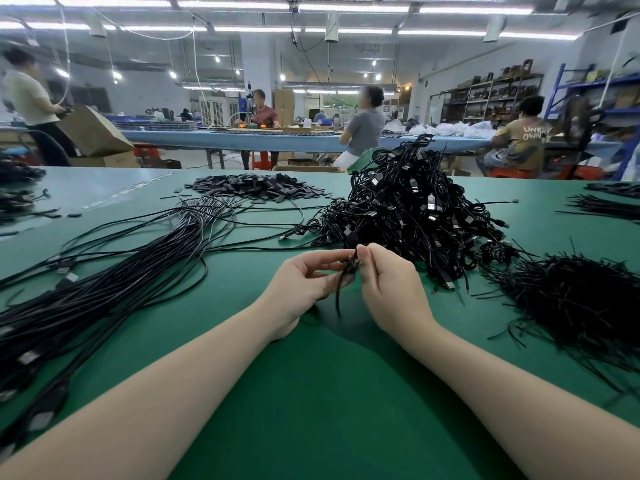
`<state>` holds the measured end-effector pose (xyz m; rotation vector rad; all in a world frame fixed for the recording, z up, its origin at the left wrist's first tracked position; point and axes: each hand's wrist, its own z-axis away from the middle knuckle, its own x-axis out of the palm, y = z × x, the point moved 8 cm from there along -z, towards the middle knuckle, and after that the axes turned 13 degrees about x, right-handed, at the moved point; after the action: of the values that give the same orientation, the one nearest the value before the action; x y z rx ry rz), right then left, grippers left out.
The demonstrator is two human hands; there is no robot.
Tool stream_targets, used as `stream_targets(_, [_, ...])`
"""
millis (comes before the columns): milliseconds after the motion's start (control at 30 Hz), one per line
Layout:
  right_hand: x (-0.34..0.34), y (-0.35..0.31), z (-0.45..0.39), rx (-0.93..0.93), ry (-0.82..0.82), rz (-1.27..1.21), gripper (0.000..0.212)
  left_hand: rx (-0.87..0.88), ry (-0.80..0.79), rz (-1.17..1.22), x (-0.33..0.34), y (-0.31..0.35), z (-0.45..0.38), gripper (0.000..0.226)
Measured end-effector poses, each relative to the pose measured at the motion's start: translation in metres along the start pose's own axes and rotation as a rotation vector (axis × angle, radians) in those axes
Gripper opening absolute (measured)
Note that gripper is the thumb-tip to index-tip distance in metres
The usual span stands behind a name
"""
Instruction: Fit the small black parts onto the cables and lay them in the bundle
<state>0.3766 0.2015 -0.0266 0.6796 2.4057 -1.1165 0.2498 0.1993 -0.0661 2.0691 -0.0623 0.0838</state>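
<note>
My left hand (pixel 304 282) and my right hand (pixel 388 285) meet above the green table (pixel 311 393), both pinching one black cable (pixel 343 285) at its upper end. The cable's loose end hangs down between my wrists. What sits at the pinched tip is too small to tell. A heap of small black parts (pixel 256 187) lies far across the table. A bundle of straightened black cables (pixel 104 289) stretches along the left side. A tall pile of coiled cables (pixel 412 206) stands just beyond my hands.
A mound of thin black ties (pixel 581 303) lies at the right. More cable bunches sit at the far left edge (pixel 17 199) and far right edge (pixel 609 202). Several people work at a long blue bench (pixel 277 138) behind.
</note>
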Motion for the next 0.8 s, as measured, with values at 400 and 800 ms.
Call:
stream_targets(400, [0.008, -0.001, 0.003, 0.036, -0.097, -0.031, 0.027, -0.052, 0.114, -0.063, -0.009, -0.002, 0.000, 0.012])
stream_targets(800, [-0.026, -0.043, 0.014, -0.347, 0.186, 0.000, 0.018, -0.038, 0.137, -0.116, -0.012, -0.004, -0.002, 0.031])
